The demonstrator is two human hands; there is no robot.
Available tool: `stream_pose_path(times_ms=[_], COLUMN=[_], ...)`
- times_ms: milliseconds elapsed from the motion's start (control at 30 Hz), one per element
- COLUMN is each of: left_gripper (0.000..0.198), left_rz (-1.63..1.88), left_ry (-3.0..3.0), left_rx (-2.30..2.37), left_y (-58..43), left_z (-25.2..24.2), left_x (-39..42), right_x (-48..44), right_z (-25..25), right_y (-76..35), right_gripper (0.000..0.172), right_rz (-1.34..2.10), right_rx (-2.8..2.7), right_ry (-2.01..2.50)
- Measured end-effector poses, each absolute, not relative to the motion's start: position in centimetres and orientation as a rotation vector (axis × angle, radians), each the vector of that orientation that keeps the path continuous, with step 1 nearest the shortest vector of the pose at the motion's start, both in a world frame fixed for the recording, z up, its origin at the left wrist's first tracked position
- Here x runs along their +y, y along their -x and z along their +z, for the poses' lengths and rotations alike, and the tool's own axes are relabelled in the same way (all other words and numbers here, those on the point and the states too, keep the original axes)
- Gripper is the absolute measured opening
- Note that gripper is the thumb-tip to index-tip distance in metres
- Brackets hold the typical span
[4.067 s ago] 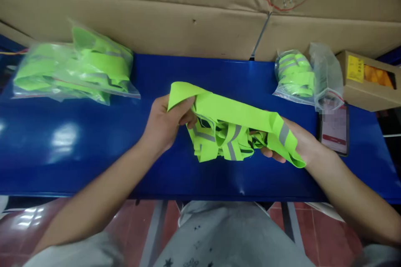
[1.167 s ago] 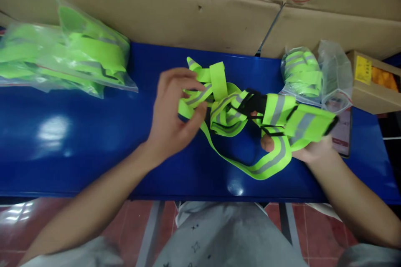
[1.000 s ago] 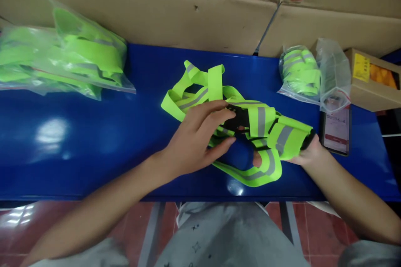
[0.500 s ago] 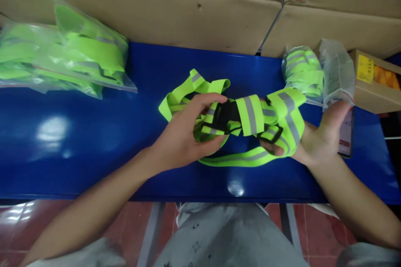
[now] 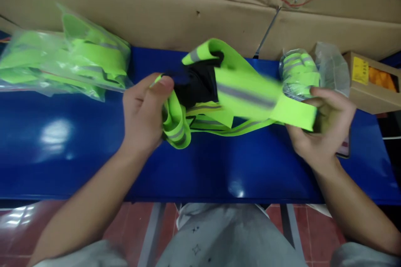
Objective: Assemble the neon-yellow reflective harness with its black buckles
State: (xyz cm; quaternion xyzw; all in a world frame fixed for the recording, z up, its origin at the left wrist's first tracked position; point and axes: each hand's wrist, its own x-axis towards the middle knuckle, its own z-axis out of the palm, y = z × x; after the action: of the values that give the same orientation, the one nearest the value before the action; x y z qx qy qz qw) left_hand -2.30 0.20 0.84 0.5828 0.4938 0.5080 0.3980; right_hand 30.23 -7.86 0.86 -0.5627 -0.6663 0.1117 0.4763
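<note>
Left hand [image 5: 142, 112] clenches the green webbing [image 5: 250, 89] above the table [image 5: 94, 162]; right hand [image 5: 324, 129] curls by its other end — grip unclear. Probably light, soft, floppy — best pinched across its width.

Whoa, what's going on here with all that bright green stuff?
A person is handling a bundle of yellow-green reflective straps with grey stripes, over a blue table. The left hand is closed on one side of it, next to a black piece. The right hand is at the other end; I can't tell whether it's pinching the strap. More green straps sit in clear plastic bags on the left and a smaller clear bag on the right.
</note>
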Motion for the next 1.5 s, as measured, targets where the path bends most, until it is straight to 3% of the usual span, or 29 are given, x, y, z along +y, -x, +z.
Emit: stream_pose_path(times_ms=[100,200,267,367,400,600,733,800,900,967,1100,1200,1400,1500], left_gripper=[0.059,0.056,0.043,0.021,0.017,0.016,0.018,0.016,0.014,0.018,0.02,0.034,0.026,0.031], left_rz=[1.274,1.174,1.199,1.221,1.173,0.644,0.578,0.648,0.826,0.914,0.741,0.587,0.591,0.629], left_ry=[-1.506,-1.802,-1.99,-2.142,-2.158,-2.098,-2.062,-2.129,-2.349,-2.548,-2.826,-2.836,-2.855,-2.863], left_rx=[1.299,1.285,1.265,1.117,1.037,0.496,0.432,0.478,0.6,0.651,0.703,0.772,0.928,1.048], left_y=[1.9,1.6,1.6,1.6,1.6,0.6,0.0,0.1,0.6,0.9,1.5,1.7,2.4,2.7], left_z=[1.3,1.9,2.0,1.8,1.7,1.8,2.1,2.3,2.3,2.1,1.7,1.6,2.8,3.0], left_x=[0.2,0.0,0.0,0.0,0.0,-1.7,-2.6,-2.6,-2.3,-2.0,-1.7,-1.5,-1.2,-1.0], right_x=[-8.2,-7.5,-6.7,-6.1,-6.2,-8.2,-9.1,-9.2,-9.0,-8.8,-8.3,-8.2,-8.4,-8.2], right_z=[1.1,1.5,1.5,1.1,0.9,1.3,1.9,1.8,1.4,1.2,1.1,1.0,0.2,0.0], right_y=[-30.6,-31.4,-31.9,-31.9,-31.7,-30.0,-29.2,-28.6,-28.1,-28.1,-28.9,-29.5,-30.6,-30.9], right_gripper=[0.048,0.033,0.041,0.085,0.092,0.093,0.087,0.067,0.033,0.025,0.026,0.029,0.029,0.042], right_rz=[-0.046,-0.052,0.026,0.263,0.342,0.753,1.078,0.969,0.506,0.242,-0.012,-0.119,-0.221,-0.251], right_rx=[-1.752,-1.775,-1.881,-2.047,-2.062,-2.004,-2.196,-2.261,-2.293,-2.276,-2.143,-2.028,-1.786,-1.619], right_ry=[1.438,1.495,1.429,1.241,1.195,1.012,0.955,0.963,1.044,1.092,1.139,1.129,1.254,1.288])
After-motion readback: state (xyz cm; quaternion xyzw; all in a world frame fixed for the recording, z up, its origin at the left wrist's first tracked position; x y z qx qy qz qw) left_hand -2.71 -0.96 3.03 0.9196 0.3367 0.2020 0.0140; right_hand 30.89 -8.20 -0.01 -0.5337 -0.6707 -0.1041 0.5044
